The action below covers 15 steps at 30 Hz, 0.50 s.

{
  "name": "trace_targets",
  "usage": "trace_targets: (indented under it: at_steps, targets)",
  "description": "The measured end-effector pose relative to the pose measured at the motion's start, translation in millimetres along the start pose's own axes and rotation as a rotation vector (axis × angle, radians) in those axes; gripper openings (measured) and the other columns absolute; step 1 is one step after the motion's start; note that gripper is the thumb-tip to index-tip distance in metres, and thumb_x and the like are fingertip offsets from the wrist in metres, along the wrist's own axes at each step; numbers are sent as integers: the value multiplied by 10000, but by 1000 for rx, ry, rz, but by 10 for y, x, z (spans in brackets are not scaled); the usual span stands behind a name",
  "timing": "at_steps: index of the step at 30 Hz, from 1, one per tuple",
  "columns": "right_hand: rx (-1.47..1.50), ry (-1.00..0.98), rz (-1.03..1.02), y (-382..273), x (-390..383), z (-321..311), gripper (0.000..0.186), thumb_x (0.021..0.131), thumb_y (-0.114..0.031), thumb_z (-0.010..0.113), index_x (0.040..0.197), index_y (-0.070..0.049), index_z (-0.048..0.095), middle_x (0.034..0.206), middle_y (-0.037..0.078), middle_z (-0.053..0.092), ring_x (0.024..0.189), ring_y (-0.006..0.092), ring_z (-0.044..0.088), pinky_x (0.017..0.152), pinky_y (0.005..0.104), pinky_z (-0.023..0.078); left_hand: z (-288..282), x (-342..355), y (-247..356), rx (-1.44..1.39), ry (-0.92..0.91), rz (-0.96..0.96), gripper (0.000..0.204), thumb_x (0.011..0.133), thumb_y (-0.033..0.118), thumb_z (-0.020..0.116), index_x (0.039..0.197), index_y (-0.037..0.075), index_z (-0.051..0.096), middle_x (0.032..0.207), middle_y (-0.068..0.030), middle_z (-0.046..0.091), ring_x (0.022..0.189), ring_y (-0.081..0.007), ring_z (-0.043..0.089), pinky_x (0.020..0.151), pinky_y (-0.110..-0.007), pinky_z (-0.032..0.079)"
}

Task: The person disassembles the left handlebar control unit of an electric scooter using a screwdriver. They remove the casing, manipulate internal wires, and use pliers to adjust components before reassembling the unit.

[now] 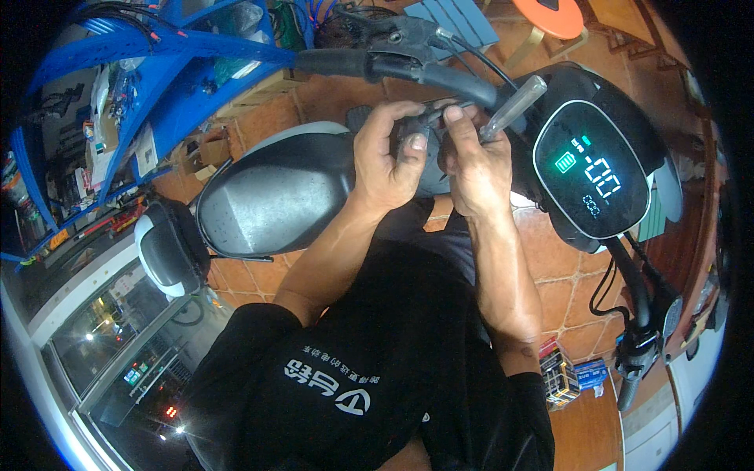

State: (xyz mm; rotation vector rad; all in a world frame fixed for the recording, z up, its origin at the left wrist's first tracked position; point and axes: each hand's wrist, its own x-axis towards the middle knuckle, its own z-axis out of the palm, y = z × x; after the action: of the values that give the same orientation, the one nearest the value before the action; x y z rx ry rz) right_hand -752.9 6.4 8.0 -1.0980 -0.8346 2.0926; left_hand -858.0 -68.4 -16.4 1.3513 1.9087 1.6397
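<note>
My left hand [386, 161] is curled, thumb and fingers closed around a small dark part [426, 119] whose kind I cannot make out. Right beside it, my right hand [481, 169] has its thumb pressed near the same part. A screwdriver with a clear, greyish handle [517, 106] sticks out of my right hand, slanting up to the right; its tip is hidden. Both hands are above the front of an electric scooter, between its black seat [275, 192] and its lit dashboard [593, 169].
Above my hands runs the handlebar [452, 77]; its other grip [628, 388] is at lower right. Blue shelving [149, 110] full of parts stands at the left. An orange stool [550, 17] is at the top. Small boxes [559, 375] lie at lower right.
</note>
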Motion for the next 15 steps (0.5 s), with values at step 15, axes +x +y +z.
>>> trace_targets:
  at_steps: [15]
  targets:
    - [-161, -87, 13, -39, -53, -92, 84, 887, -77, 646, 880, 1, 676, 799, 5, 652, 739, 64, 558, 691, 229, 452, 18, -28, -64, 21, -14, 110, 510, 883, 449, 629, 1088, -12, 557, 1057, -178, 601, 970, -254, 597, 828, -343, 469]
